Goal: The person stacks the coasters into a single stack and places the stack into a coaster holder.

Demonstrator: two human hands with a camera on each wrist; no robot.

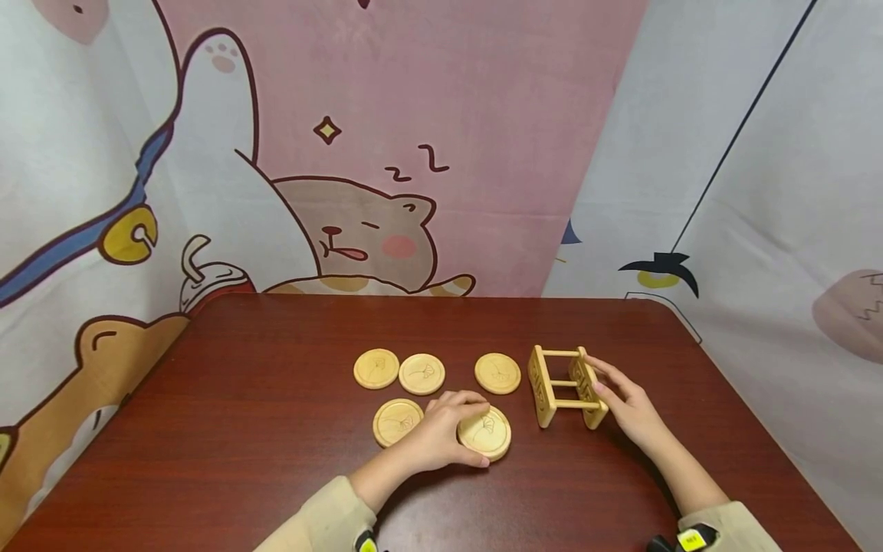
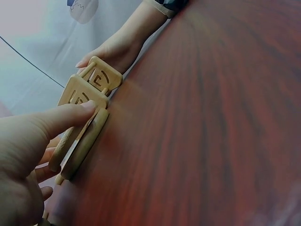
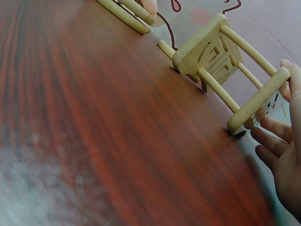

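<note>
Left grip (image 1: 441, 435) pinches a wooden disc (image 1: 486, 431); right grip (image 1: 632, 414), spread, rests against a wooden rack (image 1: 541, 389) on the surface (image 1: 276, 429).

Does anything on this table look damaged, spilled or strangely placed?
Nothing stands out. The right hand touches the upright wooden rack, the loose coasters lie flat, and the left hand grips another coaster. I see no spill or crack.

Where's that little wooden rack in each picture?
Head: the rack, right of centre, lower half.
Left wrist: the rack, left of centre, upper half, beyond the left hand.
Right wrist: the rack, upper right.
Shared landmark: the right hand, at the rack in all three.
</note>
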